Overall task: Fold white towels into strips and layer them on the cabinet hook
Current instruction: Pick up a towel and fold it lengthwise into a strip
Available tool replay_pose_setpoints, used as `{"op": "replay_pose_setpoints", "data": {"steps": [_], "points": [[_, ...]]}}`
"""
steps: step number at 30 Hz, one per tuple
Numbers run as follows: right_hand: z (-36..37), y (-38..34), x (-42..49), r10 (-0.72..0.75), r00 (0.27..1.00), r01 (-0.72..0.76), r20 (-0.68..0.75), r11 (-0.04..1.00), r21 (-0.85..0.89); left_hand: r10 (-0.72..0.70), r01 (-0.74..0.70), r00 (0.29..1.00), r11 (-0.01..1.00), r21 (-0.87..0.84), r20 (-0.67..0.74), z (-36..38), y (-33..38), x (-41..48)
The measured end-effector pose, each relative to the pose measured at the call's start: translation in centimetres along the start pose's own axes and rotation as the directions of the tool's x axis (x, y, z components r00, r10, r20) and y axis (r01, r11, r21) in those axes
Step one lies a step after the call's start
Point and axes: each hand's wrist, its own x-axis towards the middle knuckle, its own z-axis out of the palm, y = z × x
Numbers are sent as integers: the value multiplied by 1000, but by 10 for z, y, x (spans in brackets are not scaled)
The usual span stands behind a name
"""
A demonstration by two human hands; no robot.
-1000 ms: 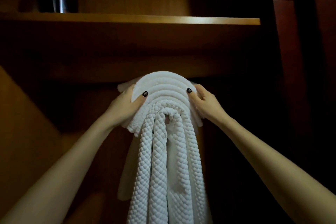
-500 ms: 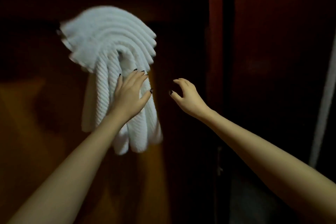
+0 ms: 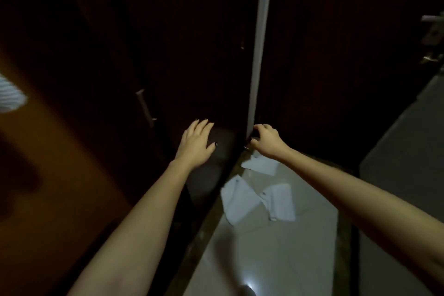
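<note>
Swung off the hung towels (image 3: 10,96) at far left, the left hand (image 3: 197,144) spreads empty; the right hand (image 3: 265,140), curled, hold unclear, sits nearer the floor towels (image 3: 240,202) below.

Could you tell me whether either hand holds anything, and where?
Left hand holds nothing, fingers straight. Right hand curls at the door edge; whether it grips it cannot be told.

Dim indoor hallway, wooden cabinet (image 3: 168,55), tiled floor (image 3: 276,252), lever-handled door (image 3: 336,67)
</note>
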Motion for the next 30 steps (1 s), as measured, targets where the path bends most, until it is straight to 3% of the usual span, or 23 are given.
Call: {"op": "replay_pose_setpoints", "data": {"steps": [4,10,20,24,30], "points": [[1,98,2,175,984,-174,12,982,-80,124,-123,969,992,-14,212,68,62,39],[-6,221,44,379,923,-368,74,921,-129,192,-196,905,980,-28,380,155,129,127],[-6,398,185,438,884,-405,164,892,-203,209,-189,848,978,-91,488,334,200,279],[47,470,253,419,889,-385,186,902,-195,195,-162,842,981,-110,502,439,188,316],[197,596,336,387,884,-347,260,919,-189,152,-137,830,988,-68,537,638,139,347]]}}
